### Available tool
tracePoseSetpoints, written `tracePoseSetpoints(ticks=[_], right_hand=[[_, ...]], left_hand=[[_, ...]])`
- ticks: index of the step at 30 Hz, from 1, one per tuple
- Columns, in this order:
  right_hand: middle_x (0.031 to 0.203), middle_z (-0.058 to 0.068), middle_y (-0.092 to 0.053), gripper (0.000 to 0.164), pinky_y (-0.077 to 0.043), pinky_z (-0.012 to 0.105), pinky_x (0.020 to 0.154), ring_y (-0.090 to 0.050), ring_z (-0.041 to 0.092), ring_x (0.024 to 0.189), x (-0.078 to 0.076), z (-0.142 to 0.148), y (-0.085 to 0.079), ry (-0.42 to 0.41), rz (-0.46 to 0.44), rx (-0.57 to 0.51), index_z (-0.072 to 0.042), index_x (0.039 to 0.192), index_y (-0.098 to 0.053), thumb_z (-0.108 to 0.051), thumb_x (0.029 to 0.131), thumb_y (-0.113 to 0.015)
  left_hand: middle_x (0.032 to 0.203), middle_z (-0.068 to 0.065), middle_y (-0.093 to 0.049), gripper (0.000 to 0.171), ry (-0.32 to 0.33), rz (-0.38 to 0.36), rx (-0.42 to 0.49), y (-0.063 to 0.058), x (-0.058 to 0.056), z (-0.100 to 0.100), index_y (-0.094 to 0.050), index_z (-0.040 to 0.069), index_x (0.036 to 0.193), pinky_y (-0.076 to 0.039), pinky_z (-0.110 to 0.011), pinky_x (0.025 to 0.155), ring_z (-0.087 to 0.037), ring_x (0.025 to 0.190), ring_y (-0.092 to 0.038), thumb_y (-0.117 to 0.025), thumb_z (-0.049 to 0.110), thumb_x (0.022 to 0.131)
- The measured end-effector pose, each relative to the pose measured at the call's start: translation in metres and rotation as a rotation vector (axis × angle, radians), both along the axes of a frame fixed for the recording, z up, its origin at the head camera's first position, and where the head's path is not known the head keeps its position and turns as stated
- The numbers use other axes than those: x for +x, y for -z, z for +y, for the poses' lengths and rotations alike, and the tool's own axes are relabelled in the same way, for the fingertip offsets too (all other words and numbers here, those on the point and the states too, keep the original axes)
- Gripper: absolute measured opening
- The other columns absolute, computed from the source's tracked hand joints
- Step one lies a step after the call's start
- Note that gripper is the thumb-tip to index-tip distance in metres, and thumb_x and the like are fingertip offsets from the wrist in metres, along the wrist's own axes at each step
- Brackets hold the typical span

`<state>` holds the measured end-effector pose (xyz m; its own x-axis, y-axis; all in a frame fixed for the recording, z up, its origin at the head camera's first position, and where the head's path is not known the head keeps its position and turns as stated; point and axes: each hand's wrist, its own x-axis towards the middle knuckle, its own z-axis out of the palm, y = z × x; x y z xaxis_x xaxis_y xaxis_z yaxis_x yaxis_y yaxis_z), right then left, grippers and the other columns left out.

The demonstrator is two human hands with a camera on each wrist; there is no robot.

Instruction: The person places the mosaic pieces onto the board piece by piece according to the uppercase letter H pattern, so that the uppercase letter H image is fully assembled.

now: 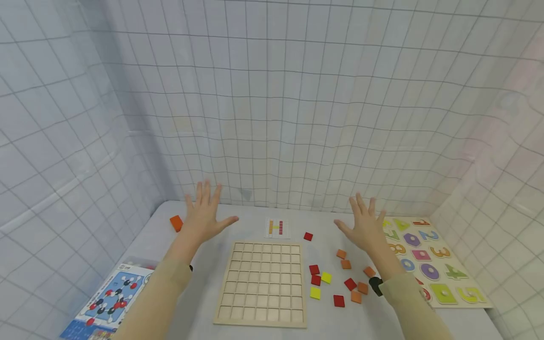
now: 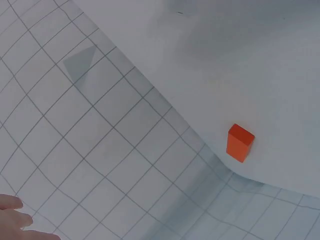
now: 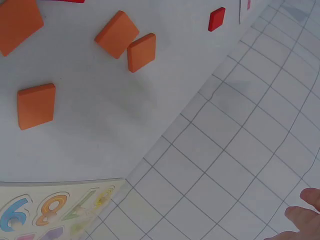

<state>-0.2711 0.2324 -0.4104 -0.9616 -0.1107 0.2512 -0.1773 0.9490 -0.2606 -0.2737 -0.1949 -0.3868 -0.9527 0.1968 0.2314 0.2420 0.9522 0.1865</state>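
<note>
My left hand [image 1: 203, 221] is held up over the back left of the table, fingers spread and holding nothing. Over the back right, my right hand [image 1: 365, 229] is likewise spread and bare. Between and below them lies a wooden grid board [image 1: 263, 283] whose square cells hold no tiles. To its right are scattered several small square tiles: red ones [image 1: 338, 301], orange ones [image 1: 356, 296] and yellow ones [image 1: 315, 293]. A small pattern card [image 1: 277, 227] with coloured squares rests behind the board. Beyond my left hand stands an orange block [image 2: 240, 143].
A number-and-shape puzzle board [image 1: 442, 278] lies along the right side, partly under my right forearm. A box [image 1: 110, 302] with a molecule picture sits at the front left. White gridded cloth walls [image 1: 272, 104] rise at the table's back and both sides.
</note>
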Motion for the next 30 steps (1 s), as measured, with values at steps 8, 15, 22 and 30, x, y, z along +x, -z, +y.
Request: tracePoseSetpoints(ticks=[8, 15, 22, 30], right_hand=[[0.162, 0.024, -0.018, 0.083, -0.001, 0.08, 0.108, -0.006, 0.057, 0.146, 0.014, -0.006, 0.016, -0.024, 0.012, -0.036, -0.001, 0.153, -0.029, -0.047, 0.092, -0.063], [0.161, 0.024, -0.022, 0.08, -0.003, 0.08, 0.108, -0.009, 0.056, 0.146, 0.022, -0.011, 0.037, -0.036, -0.013, -0.076, 0.0, 0.151, -0.034, -0.043, 0.092, -0.065], [0.16, 0.024, -0.025, 0.074, -0.007, 0.078, 0.11, -0.014, 0.057, 0.144, 0.03, -0.019, 0.058, -0.044, -0.044, -0.101, -0.001, 0.149, -0.038, -0.037, 0.091, -0.068], [0.157, 0.026, -0.029, 0.073, -0.014, 0.075, 0.111, -0.019, 0.057, 0.143, 0.036, -0.025, 0.071, -0.039, -0.075, -0.105, -0.003, 0.148, -0.04, -0.033, 0.09, -0.071]], left_hand=[[0.163, -0.029, 0.003, 0.105, 0.002, -0.003, 0.08, 0.024, 0.017, -0.008, -0.008, 0.005, 0.159, 0.001, -0.074, 0.113, -0.048, 0.15, 0.008, -0.063, 0.061, 0.088], [0.161, -0.032, -0.001, 0.101, 0.017, -0.011, 0.116, 0.045, 0.03, -0.006, -0.016, 0.003, 0.157, 0.001, -0.075, 0.112, -0.051, 0.149, 0.005, -0.065, 0.058, 0.088], [0.159, -0.035, -0.011, 0.094, 0.035, 0.0, 0.13, 0.067, 0.044, -0.007, -0.025, -0.002, 0.154, -0.004, -0.076, 0.111, -0.054, 0.147, -0.002, -0.068, 0.05, 0.088], [0.157, -0.035, -0.017, 0.088, 0.029, -0.006, 0.13, 0.089, 0.054, -0.008, -0.029, -0.003, 0.152, -0.01, -0.076, 0.111, -0.054, 0.146, -0.008, -0.069, 0.044, 0.089]])
